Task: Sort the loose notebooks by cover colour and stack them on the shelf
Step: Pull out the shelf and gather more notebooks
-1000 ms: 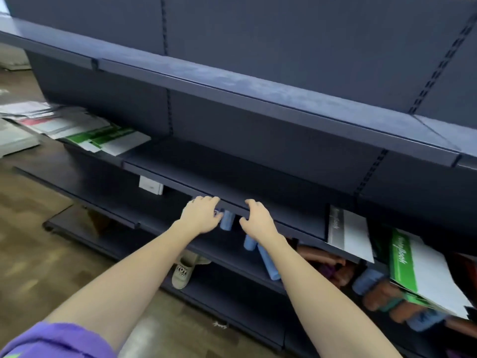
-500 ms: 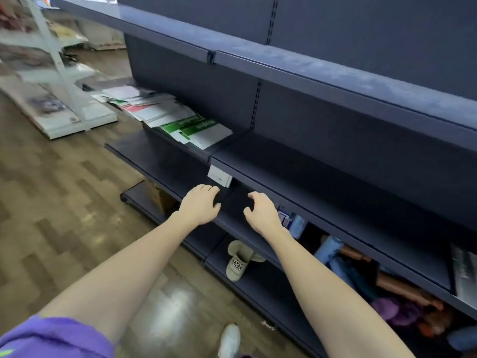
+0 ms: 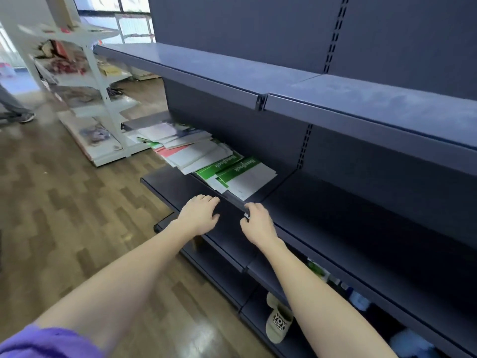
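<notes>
I'm reaching for the notebooks (image 3: 206, 156); left hand (image 3: 200, 214) and right hand (image 3: 258, 223), loosely curled, seemingly empty at the shelf (image 3: 322, 202) front edge; next, grip the green ones.

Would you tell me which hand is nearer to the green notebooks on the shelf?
Right. The right hand sits just below the green notebooks at the shelf edge; the left hand is lower-left, slightly farther.
</notes>
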